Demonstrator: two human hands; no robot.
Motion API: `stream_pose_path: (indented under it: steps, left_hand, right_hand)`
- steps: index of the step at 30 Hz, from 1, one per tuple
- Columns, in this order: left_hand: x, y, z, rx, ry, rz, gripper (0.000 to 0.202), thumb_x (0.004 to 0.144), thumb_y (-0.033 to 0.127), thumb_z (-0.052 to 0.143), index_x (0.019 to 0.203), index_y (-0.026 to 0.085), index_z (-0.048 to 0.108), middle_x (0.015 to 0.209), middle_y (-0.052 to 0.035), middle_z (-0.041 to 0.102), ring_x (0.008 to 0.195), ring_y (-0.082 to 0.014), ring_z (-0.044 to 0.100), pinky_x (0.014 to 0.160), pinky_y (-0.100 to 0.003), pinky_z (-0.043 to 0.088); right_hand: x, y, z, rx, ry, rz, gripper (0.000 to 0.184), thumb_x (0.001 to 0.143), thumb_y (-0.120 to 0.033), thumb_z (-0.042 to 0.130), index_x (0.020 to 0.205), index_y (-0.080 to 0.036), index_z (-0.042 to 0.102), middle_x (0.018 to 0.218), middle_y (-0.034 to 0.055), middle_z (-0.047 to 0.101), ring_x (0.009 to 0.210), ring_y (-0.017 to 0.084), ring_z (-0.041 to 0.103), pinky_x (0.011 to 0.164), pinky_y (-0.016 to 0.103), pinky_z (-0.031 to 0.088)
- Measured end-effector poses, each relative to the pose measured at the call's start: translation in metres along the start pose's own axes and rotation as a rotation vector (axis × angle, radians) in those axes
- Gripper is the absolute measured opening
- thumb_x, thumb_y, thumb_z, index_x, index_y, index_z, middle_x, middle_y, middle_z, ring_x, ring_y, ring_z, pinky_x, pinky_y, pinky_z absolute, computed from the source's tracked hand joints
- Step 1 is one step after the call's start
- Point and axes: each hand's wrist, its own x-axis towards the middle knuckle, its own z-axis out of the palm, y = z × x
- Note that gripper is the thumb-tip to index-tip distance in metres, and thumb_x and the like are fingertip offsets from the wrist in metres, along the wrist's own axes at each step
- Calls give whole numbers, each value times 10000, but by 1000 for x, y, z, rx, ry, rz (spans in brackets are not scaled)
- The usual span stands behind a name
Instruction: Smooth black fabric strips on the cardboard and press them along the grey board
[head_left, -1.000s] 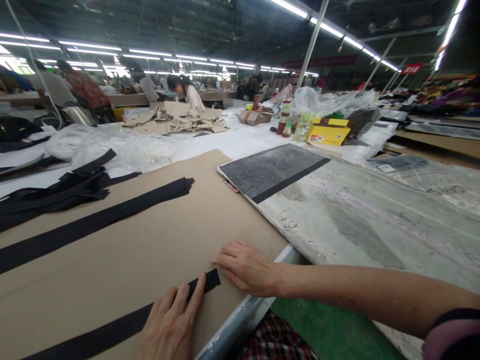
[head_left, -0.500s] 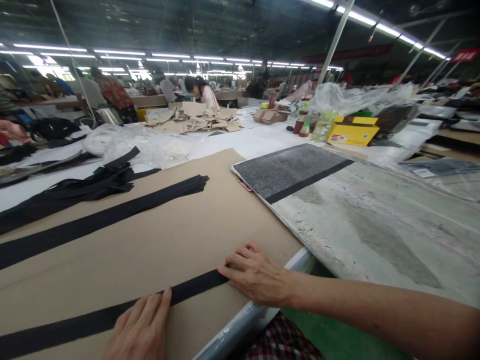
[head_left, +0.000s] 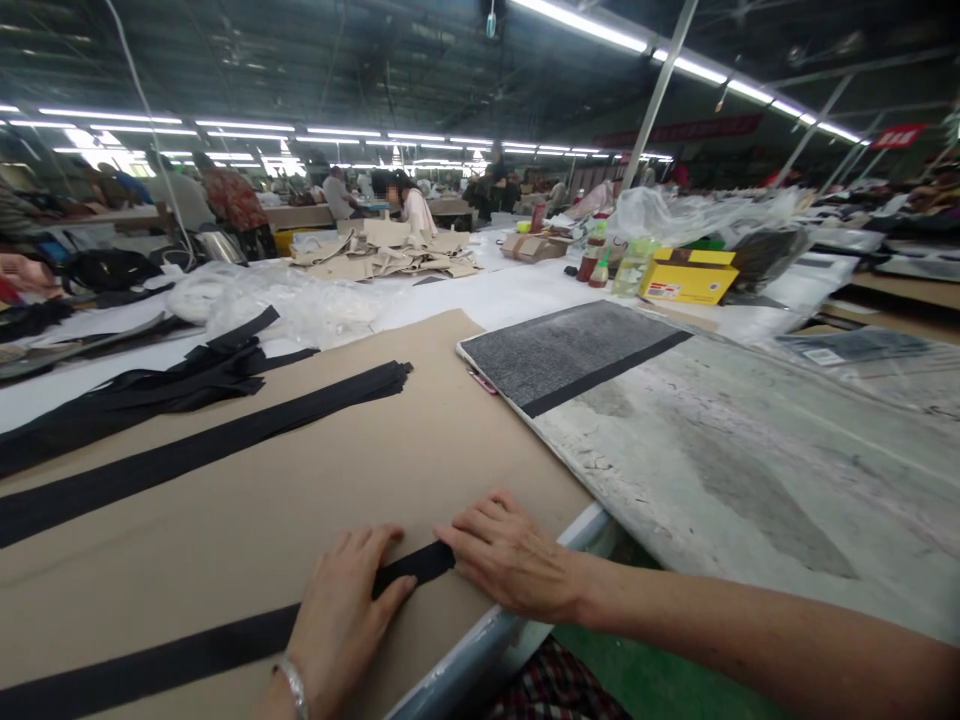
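A long black fabric strip [head_left: 187, 650] lies across the brown sheet [head_left: 360, 450] near its front edge. My left hand [head_left: 349, 600] rests over this strip, thumb and fingers apart on either side of it, a silver bracelet at the wrist. At the strip's right end, my right hand [head_left: 514, 555] has its fingers closed on the tip, which is hidden under them. A stack of black strips [head_left: 225, 435] lies farther back on the sheet. Behind that is a looser heap of black strips [head_left: 165, 385].
To the right, a worn pale board [head_left: 750, 470] overlaps the sheet and carries a dark grey panel [head_left: 577, 350] with a black edge band. Bottles, a yellow box [head_left: 690, 275], clear plastic and a pile of beige pieces [head_left: 390, 250] stand behind. Other people work in the background.
My left hand has moved right along the strip, closer to my right hand, and its thumb has spread from the fingers. My right hand stays at the strip's end.
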Motion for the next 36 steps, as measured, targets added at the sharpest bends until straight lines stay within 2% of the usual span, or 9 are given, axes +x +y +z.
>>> stream_pose_path:
  steps: [4,7,12,18,22,26,30,32,36]
  left_hand:
    - [7,4,-1,-19,-70,-44,157,739,287,532,864,202,577,716,5,562,756,-216,540,696,-342,358]
    - [7,4,-1,-38,-80,-45,63,702,257,532,726,200,515,775,-11,571,807,-214,527,705,-326,343]
    - [0,7,2,-115,-104,-29,67,727,238,480,701,218,421,709,23,552,723,-168,521,661,-282,355]
    - [-19,2,0,-228,-115,32,66,746,277,503,740,227,545,763,10,609,788,-190,548,742,-308,391]
    - [-28,1,-8,-435,-63,1,164,733,385,583,776,229,614,760,8,621,812,-198,559,772,-305,404]
    - [-31,6,-15,-875,-195,-132,328,701,498,637,851,208,599,819,-1,653,812,-190,593,748,-281,431]
    - [-31,4,-9,-1089,-274,-166,409,657,515,692,885,198,567,873,-25,674,828,-188,609,754,-279,444]
    - [-31,1,-3,-1045,-231,-129,416,686,533,666,921,205,564,821,-18,673,786,-181,610,738,-282,445]
    - [-30,3,0,-842,46,-109,465,727,552,625,1055,231,548,889,-15,673,882,-184,619,816,-282,441]
  right_hand:
    - [2,-1,0,157,20,188,364,897,-368,560,1224,-219,502,1106,51,563,1004,190,465,873,333,307]
    - [8,-4,0,213,10,212,340,835,-392,641,1128,-237,568,1098,32,566,1027,190,463,887,335,296]
    - [16,-6,4,306,15,228,335,743,-365,729,1031,-243,609,1062,12,582,1016,188,479,873,330,298]
    - [18,-4,5,478,11,232,138,711,-181,707,811,-197,614,868,-27,615,892,150,521,826,308,295]
    - [18,-9,5,917,-1,352,68,724,-161,645,778,-165,604,708,-42,563,675,99,491,658,234,341]
    - [22,-22,3,1501,51,584,244,682,-323,692,787,-144,563,636,-38,555,577,83,494,583,211,357]
    - [27,-36,-2,1667,103,709,351,631,-389,728,812,-136,565,644,-14,593,524,77,513,557,209,379]
    - [29,-41,-3,1672,127,735,350,623,-385,727,811,-134,572,650,-15,591,514,70,502,546,206,385]
    - [33,-46,-2,1624,155,760,261,655,-333,681,778,-131,571,625,-29,561,508,60,475,530,195,375]
